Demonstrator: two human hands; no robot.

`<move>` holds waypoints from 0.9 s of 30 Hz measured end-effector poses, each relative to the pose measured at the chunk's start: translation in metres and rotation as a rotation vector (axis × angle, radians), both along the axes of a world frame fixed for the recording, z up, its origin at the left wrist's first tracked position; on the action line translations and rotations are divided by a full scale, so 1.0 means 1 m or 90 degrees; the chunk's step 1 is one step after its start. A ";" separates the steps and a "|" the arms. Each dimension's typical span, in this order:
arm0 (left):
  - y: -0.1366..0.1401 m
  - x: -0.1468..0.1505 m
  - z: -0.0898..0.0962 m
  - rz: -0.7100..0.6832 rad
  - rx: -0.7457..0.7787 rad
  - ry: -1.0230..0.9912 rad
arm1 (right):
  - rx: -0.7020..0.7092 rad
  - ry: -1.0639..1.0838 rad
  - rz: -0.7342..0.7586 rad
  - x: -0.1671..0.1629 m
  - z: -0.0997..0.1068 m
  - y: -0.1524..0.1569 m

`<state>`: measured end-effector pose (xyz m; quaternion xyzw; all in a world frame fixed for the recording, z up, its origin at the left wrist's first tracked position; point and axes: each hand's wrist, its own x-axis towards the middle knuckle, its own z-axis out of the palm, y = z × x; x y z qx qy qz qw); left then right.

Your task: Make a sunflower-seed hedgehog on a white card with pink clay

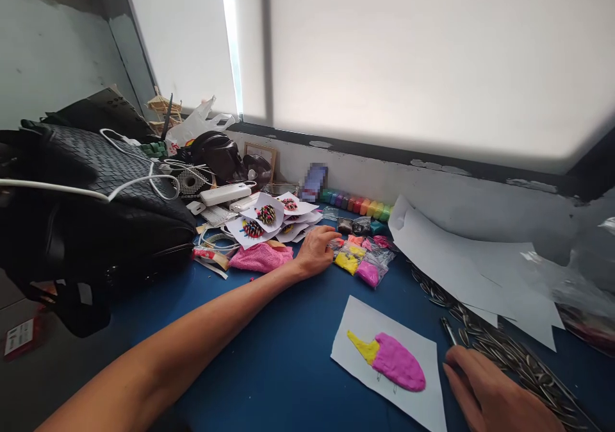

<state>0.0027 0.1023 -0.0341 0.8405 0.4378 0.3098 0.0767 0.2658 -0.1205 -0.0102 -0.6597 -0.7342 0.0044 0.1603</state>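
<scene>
My left hand (pixel 317 250) reaches to the small plastic packets of coloured clay, its fingers loosely bent and apart at the edge of the pile. Nearest to it lie a yellow clay packet (pixel 346 263) and a magenta clay packet (pixel 369 274). My right hand (pixel 500 387) rests low at the right, thumb apart from the fingers, beside a pen (pixel 448 331) and the striped sunflower seeds (pixel 521 361). Between the hands lies a white sheet (pixel 348 342) bearing a flattened magenta clay shape (pixel 398 361) with a yellow clay piece (pixel 364 347) joined to its left end.
Paper cards with seed-and-clay figures (pixel 266 214) lie left of the packets, near a pink cloth (pixel 262 257). A black bag (pixel 120 227) and white cables fill the left side. Along the wall runs a row of coloured clay blocks (pixel 360 205). Large white sheets (pixel 461 259) lie right.
</scene>
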 end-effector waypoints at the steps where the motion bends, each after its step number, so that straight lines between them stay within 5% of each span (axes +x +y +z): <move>1: -0.003 0.004 0.001 -0.020 0.003 0.005 | -0.004 -0.004 -0.004 -0.001 0.001 0.000; 7: -0.023 0.029 0.006 -0.122 -0.003 0.067 | -0.005 -0.028 -0.027 -0.005 0.002 -0.002; 17: 0.015 0.062 0.027 -0.021 -0.112 0.084 | 0.006 -0.034 -0.012 -0.002 0.000 -0.004; 27: 0.030 0.064 0.033 -0.037 -0.265 -0.128 | -0.001 -0.049 -0.008 0.002 -0.005 -0.005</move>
